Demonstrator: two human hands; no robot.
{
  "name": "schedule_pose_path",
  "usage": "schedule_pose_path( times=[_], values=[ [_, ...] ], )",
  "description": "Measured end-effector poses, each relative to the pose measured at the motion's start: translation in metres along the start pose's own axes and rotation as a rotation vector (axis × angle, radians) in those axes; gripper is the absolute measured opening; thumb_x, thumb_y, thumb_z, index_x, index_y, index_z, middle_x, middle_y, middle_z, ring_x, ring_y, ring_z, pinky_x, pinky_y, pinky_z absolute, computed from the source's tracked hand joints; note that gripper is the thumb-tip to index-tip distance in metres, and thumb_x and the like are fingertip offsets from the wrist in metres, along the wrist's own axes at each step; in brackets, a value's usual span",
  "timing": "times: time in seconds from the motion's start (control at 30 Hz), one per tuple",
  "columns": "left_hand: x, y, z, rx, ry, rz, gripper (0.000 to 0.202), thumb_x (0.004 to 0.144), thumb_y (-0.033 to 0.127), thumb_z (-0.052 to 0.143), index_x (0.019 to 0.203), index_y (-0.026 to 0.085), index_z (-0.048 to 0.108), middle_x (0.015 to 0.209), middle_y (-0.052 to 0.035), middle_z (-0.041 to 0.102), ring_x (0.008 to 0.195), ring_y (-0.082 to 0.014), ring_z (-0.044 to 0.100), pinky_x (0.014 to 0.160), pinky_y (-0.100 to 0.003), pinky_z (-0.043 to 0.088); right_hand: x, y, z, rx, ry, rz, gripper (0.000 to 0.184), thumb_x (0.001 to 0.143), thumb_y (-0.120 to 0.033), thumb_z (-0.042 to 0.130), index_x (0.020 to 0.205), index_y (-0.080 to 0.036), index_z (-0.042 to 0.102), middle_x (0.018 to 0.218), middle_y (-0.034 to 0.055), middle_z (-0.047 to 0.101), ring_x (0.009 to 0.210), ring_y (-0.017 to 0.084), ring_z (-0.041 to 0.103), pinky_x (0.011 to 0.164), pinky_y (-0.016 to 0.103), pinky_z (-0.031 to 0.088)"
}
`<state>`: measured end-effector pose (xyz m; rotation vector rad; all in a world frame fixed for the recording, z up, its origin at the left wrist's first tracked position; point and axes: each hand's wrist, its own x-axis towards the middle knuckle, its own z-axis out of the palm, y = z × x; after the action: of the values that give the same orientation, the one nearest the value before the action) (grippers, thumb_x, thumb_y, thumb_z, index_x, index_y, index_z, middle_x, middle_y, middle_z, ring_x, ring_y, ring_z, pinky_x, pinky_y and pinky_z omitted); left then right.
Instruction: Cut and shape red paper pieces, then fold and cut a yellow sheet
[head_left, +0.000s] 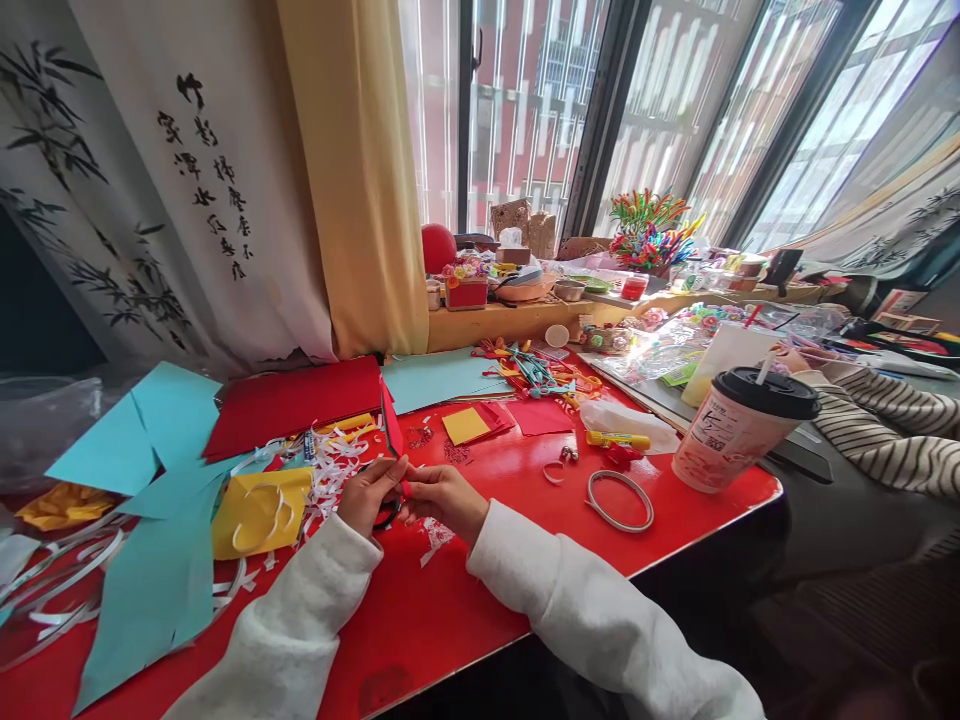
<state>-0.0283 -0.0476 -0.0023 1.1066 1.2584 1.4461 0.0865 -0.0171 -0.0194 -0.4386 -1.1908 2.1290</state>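
Both of my hands meet over the red table (pixel 480 600). My left hand (pixel 369 494) is closed, its fingers pinched on a narrow strip of red paper (pixel 391 425) that rises up and away from it. My right hand (pixel 444 497) is closed too, its fingertips pinched against the lower end of the same strip, right beside the left hand. A dark loop, perhaps a scissor handle (pixel 388 517), shows under the left hand. White paper shavings (pixel 435 538) lie on the table just below both hands.
Light blue paper sheets (pixel 161 560), a yellow sheet (pixel 259 512) and a red sheet (pixel 294 400) lie at left. A lidded drink cup (pixel 739 430) stands at right by a tape ring (pixel 620 500) and glue stick (pixel 617 439). Another person's striped sleeve (pixel 885 430) rests at far right.
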Motion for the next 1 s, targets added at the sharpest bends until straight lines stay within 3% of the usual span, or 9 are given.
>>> schedule_pose_path(
  times=[0.1, 0.2, 0.33, 0.47, 0.57, 0.63, 0.8, 1.0],
  values=[
    [0.002, 0.001, -0.004, -0.062, -0.001, -0.038, 0.030, 0.055, 0.042, 0.064, 0.063, 0.013, 0.059, 0.059, 0.0014, 0.053, 0.049, -0.0083, 0.047, 0.045, -0.021, 0.039, -0.002, -0.005, 0.000, 0.073, -0.038, -0.001, 0.032, 0.058, -0.028, 0.067, 0.082, -0.009, 0.058, 0.061, 0.0015, 0.060, 0.054, 0.012, 0.060, 0.057, 0.024, 0.046],
    [0.007, 0.001, -0.012, -0.081, 0.098, 0.016, 0.030, 0.056, 0.042, 0.064, 0.062, 0.013, 0.059, 0.059, 0.0009, 0.053, 0.053, -0.0085, 0.046, 0.050, -0.021, 0.039, -0.003, -0.010, -0.001, 0.112, -0.040, 0.025, 0.032, 0.066, -0.035, 0.059, 0.085, -0.010, 0.059, 0.069, 0.0038, 0.062, 0.057, 0.011, 0.060, 0.058, 0.024, 0.047],
    [0.011, 0.000, -0.020, 0.082, 0.161, 0.089, 0.031, 0.058, 0.043, 0.063, 0.066, 0.014, 0.060, 0.066, -0.0010, 0.057, 0.058, -0.0093, 0.047, 0.055, -0.021, 0.038, -0.004, -0.010, 0.001, -0.064, 0.052, -0.051, 0.032, 0.067, -0.038, 0.058, 0.086, -0.012, 0.058, 0.079, 0.0048, 0.062, 0.054, 0.009, 0.059, 0.051, 0.021, 0.047],
    [0.010, -0.003, -0.018, 0.264, 0.071, 0.100, 0.037, 0.063, 0.050, 0.056, 0.073, 0.015, 0.062, 0.066, -0.0008, 0.056, 0.061, -0.0106, 0.048, 0.053, -0.020, 0.038, -0.002, -0.006, 0.002, -0.210, 0.177, -0.127, 0.033, 0.063, -0.041, 0.060, 0.077, -0.011, 0.057, 0.067, 0.0024, 0.061, 0.045, 0.009, 0.056, 0.045, 0.021, 0.046],
    [0.009, -0.004, -0.017, 0.257, 0.030, 0.063, 0.045, 0.068, 0.054, 0.046, 0.087, 0.015, 0.060, 0.073, -0.0023, 0.056, 0.063, -0.0115, 0.049, 0.052, -0.021, 0.039, 0.000, -0.006, -0.002, -0.215, 0.279, -0.220, 0.032, 0.064, -0.041, 0.059, 0.078, -0.013, 0.056, 0.060, 0.0003, 0.060, 0.043, 0.009, 0.055, 0.043, 0.021, 0.045],
    [0.008, -0.003, -0.017, 0.228, 0.019, 0.043, 0.045, 0.067, 0.053, 0.049, 0.086, 0.014, 0.060, 0.073, -0.0024, 0.057, 0.062, -0.0110, 0.049, 0.054, -0.022, 0.040, 0.001, -0.006, -0.004, -0.203, 0.314, -0.267, 0.031, 0.065, -0.040, 0.059, 0.080, -0.014, 0.054, 0.058, -0.0005, 0.060, 0.042, 0.009, 0.055, 0.042, 0.021, 0.045],
    [0.006, 0.000, -0.012, 0.170, -0.053, 0.042, 0.036, 0.061, 0.045, 0.059, 0.079, 0.014, 0.059, 0.069, 0.0005, 0.056, 0.062, -0.0094, 0.048, 0.060, -0.021, 0.039, 0.002, -0.004, -0.006, -0.226, 0.296, -0.311, 0.029, 0.066, -0.037, 0.059, 0.085, -0.016, 0.050, 0.060, -0.0011, 0.060, 0.043, 0.010, 0.056, 0.042, 0.021, 0.046],
    [0.004, -0.002, -0.008, 0.119, -0.096, 0.036, 0.029, 0.060, 0.041, 0.062, 0.068, 0.014, 0.055, 0.064, 0.0023, 0.053, 0.062, -0.0087, 0.047, 0.059, -0.020, 0.038, -0.001, -0.002, -0.002, -0.340, 0.306, -0.375, 0.023, 0.070, -0.038, 0.055, 0.076, -0.017, 0.045, 0.055, -0.0041, 0.055, 0.041, 0.009, 0.054, 0.040, 0.020, 0.044]
  ],
)
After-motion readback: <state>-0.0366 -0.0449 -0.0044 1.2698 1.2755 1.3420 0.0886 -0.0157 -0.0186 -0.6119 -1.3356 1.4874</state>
